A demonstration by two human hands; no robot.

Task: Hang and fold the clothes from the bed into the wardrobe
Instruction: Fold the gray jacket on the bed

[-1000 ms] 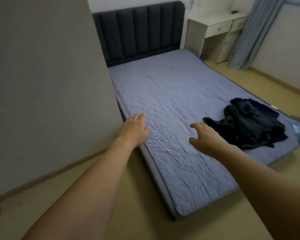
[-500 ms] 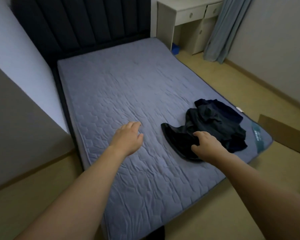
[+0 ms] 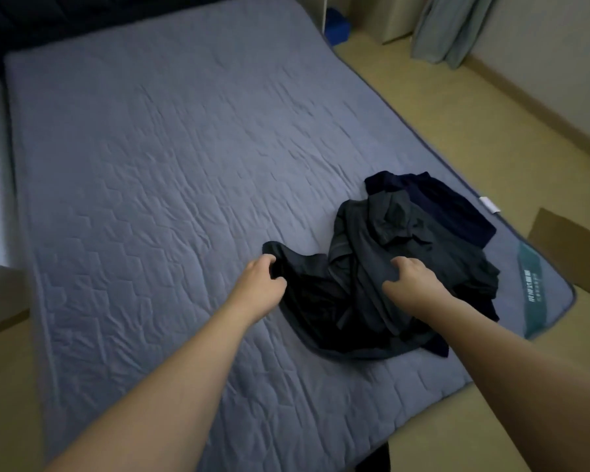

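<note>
A crumpled heap of dark clothes (image 3: 406, 240) lies on the grey-blue quilted mattress (image 3: 157, 158), near its front right corner. The heap holds a dark grey garment on top and a navy piece (image 3: 450, 206) at the back. My left hand (image 3: 259, 284) grips the black left edge of the heap, fingers curled into the cloth. My right hand (image 3: 411, 284) pinches a fold of the grey garment in the heap's middle. The wardrobe is out of view.
A dark headboard (image 3: 31, 18) runs along the top left. A pale curtain (image 3: 450, 25) hangs at the top right, with a blue box (image 3: 336, 25) on the floor near it. A cardboard sheet (image 3: 573, 247) lies on the floor beside the bed's right corner.
I have come closer to the bed and look down more steeply. My left hand moved right from the bare mattress to the cloth's edge. My right hand closed on the grey garment.
</note>
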